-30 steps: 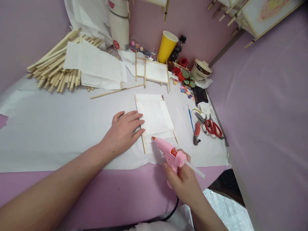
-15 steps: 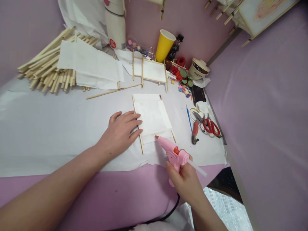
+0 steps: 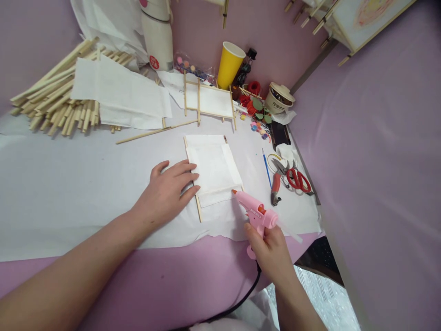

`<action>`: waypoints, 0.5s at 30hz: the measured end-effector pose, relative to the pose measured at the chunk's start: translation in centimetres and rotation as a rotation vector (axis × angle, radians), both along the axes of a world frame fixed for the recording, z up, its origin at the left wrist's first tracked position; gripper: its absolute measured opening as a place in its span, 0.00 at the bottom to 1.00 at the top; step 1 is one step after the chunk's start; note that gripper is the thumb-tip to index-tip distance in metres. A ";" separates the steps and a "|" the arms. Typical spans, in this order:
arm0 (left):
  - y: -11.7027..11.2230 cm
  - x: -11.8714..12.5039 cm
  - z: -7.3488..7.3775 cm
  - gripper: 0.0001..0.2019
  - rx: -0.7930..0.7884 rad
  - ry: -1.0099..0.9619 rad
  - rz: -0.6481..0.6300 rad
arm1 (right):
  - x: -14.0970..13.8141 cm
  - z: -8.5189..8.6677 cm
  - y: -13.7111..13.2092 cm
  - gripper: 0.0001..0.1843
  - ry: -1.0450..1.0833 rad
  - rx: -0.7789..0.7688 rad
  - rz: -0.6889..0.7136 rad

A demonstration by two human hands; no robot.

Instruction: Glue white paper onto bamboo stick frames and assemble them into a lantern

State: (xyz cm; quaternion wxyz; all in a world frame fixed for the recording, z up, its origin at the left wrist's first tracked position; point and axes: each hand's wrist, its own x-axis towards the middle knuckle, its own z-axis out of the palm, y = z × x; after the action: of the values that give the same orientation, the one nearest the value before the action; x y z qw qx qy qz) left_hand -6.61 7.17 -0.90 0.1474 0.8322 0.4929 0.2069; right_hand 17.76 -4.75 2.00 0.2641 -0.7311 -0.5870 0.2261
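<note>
A small frame of thin wooden sticks covered with white paper (image 3: 214, 169) lies flat on the white sheet in the middle. My left hand (image 3: 167, 191) rests flat on the sheet, fingers stretched out and pressing the frame's left stick. My right hand (image 3: 269, 250) grips a pink hot glue gun (image 3: 255, 212) by its handle. The gun's orange nozzle touches the frame's lower right corner. A black cord runs down from the gun.
A heap of wooden sticks (image 3: 51, 99) with white paper sheets (image 3: 119, 94) lies back left. A second paper-covered frame (image 3: 209, 100), a yellow cup (image 3: 228, 65), craft bits, a small pot (image 3: 279, 98), red scissors (image 3: 298, 179), pliers (image 3: 275, 184) and a blue brush (image 3: 266, 162) are right.
The glue gun's nozzle has slid right along the frame's lower edge, from near the middle to the lower right corner. My left hand stays pressed on the frame's left side.
</note>
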 end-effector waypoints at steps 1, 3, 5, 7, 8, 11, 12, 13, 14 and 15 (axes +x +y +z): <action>0.0 0.0 0.0 0.13 -0.002 -0.001 0.000 | 0.0 0.0 0.0 0.15 0.006 -0.032 -0.001; 0.0 0.0 0.0 0.13 -0.003 -0.003 0.001 | 0.1 0.0 0.1 0.17 0.019 -0.085 0.002; 0.0 0.0 -0.1 0.13 -0.002 -0.005 0.000 | 0.1 -0.1 0.3 0.17 0.031 -0.091 0.013; 0.0 0.0 0.0 0.13 -0.002 -0.005 -0.004 | 0.0 -0.2 0.5 0.17 0.033 -0.061 0.020; 0.0 0.0 0.0 0.13 -0.003 -0.004 -0.007 | 0.0 -0.3 0.6 0.16 0.031 -0.040 0.018; 0.0 0.0 0.0 0.13 -0.003 -0.001 -0.017 | -0.1 -0.6 0.8 0.15 0.023 -0.013 0.012; 0.0 0.0 0.0 0.13 -0.002 -0.001 -0.020 | -0.1 -0.7 0.7 0.16 0.016 -0.016 0.006; 0.1 0.0 0.0 0.13 0.000 0.000 -0.021 | -0.2 -0.7 0.7 0.16 0.004 -0.017 -0.001; 0.1 -0.1 0.0 0.13 0.001 0.001 -0.022 | -0.2 -0.7 0.6 0.17 -0.013 -0.010 -0.008; 0.1 -0.1 0.1 0.13 0.001 0.003 -0.023 | -0.2 -0.7 0.5 0.17 -0.032 0.009 -0.010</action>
State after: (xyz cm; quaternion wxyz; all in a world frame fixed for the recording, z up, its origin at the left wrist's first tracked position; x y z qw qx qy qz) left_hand -6.67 7.25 -0.85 0.1487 0.8381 0.4834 0.2044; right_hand 17.54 -4.26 1.32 0.2591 -0.7365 -0.5884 0.2105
